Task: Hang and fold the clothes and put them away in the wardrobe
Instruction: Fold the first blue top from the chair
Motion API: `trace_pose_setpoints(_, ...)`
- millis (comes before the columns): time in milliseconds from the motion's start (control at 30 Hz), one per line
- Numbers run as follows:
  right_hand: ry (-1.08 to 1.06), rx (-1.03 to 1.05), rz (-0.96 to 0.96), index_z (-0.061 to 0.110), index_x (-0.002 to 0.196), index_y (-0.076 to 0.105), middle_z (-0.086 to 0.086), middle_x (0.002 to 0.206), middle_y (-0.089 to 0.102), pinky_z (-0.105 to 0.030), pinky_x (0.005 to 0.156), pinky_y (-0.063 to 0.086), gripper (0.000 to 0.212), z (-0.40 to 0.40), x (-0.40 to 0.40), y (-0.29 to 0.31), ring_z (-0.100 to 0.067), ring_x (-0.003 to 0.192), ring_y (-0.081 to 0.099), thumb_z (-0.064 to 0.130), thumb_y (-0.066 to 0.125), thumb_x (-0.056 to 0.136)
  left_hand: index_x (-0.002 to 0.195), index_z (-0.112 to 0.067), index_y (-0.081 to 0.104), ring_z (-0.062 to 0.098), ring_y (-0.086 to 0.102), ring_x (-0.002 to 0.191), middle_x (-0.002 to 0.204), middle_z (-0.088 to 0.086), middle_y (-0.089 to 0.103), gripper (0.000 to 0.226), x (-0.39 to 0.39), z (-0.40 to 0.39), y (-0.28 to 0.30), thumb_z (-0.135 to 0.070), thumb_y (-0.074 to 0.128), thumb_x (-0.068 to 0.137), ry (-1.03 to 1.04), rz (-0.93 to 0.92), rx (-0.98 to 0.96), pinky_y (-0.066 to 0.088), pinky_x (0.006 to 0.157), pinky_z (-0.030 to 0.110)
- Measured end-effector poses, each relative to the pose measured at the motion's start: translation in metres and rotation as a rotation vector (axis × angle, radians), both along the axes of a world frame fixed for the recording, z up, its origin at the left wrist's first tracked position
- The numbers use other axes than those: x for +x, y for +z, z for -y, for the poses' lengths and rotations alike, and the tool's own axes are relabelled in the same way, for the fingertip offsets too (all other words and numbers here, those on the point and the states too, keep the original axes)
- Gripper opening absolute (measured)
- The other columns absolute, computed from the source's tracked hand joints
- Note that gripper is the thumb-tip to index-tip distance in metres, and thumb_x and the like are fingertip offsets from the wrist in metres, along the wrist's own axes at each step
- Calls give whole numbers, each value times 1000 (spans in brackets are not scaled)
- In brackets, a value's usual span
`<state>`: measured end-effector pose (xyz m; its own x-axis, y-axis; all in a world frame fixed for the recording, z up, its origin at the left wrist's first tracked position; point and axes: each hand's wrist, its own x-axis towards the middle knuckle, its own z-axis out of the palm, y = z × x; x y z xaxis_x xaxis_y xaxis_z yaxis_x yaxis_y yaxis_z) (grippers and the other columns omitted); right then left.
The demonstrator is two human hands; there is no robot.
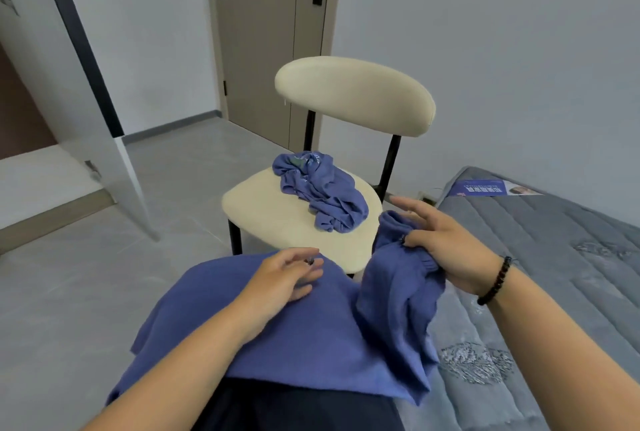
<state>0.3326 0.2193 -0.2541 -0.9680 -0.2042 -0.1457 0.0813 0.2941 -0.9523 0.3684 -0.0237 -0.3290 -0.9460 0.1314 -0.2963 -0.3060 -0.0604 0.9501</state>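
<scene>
Left hand rests flat on the blue knit sweater; right hand grips its bunched sleeve, which may slip and crease the fold.

Cream chair, grey floor

A blue label lies on the far end of the mattress; it carries white print, too small and blurred to read. The crumpled blue garment on the chair shows pale markings near its top, likewise not legible. No brand, number or sign can be read anywhere else in view.
</scene>
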Motion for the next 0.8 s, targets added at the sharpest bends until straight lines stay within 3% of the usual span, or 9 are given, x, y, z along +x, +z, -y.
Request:
trace_pose_setpoints(67,65,18,-35,30,132,46,1,136,50,-34,102,45,62,37,-5,-2,-13,124,49,-12,46,87,115,-16,63,17,68,104,117,7,69,25,-6,23,0,-20,44,101,52,121,90,53,89,33)
trace_pose_setpoints(267,321,209,-186,21,148,22,13,129,37,8,81,29,74,144,-6,-7,10,113,38,-5,51,86,120,0,59,33,68,97,112,20,69,58,-15,72,12,-48,36,97,56,325,394,54,83,45)
trace_pose_setpoints(400,501,253,-176,23,151,-3,22,138,17,-3,92,29,95,194,3,-10,9,124,26,5,61,83,108,-2,65,26,70,74,90,14,71,56,-21,107,31,-52,51,84,-17,342,315,57,68,35)
trace_pose_setpoints(467,573,227,-154,27,150,-11,13,145,22,-16,86,44,105,207,6,-13,-9,117,50,5,64,81,108,-4,65,25,70,79,94,14,71,41,-24,120,36,-39,60,85,-32,347,299,56,75,36)
trace_pose_setpoints(500,583,192,-132,30,149,-14,22,127,19,-23,81,50,106,210,7,-14,-18,103,60,2,63,81,109,-4,65,24,70,81,95,14,71,33,-24,125,36,-29,61,88,-33,341,273,56,77,35)
trace_pose_setpoints(533,577,150,-107,33,149,-14,3,154,5,-28,77,52,107,212,7,-16,-20,94,65,-2,62,82,110,-2,65,23,70,80,93,15,71,27,-25,130,35,-20,61,90,-28,337,206,56,77,33)
trace_pose_setpoints(567,565,106,-95,35,148,-14,19,143,28,-30,78,55,107,213,8,-18,-13,91,67,-5,60,82,109,1,66,23,69,78,90,16,71,24,-25,133,33,-12,59,91,-8,325,105,56,77,33)
trace_pose_setpoints(633,514,48,-102,37,148,-8,33,135,25,-30,83,56,104,213,7,-25,-3,98,65,-7,59,83,106,3,67,25,68,82,93,17,72,21,-26,141,28,-5,56,91,73,260,-66,54,85,36)
trace_pose_setpoints(800,376,161,-187,30,146,21,22,137,37,-25,83,53,78,212,-2,-46,2,109,56,6,62,85,100,-15,68,22,69,87,100,11,73,16,-23,170,31,-11,53,96,302,181,-32,55,85,37)
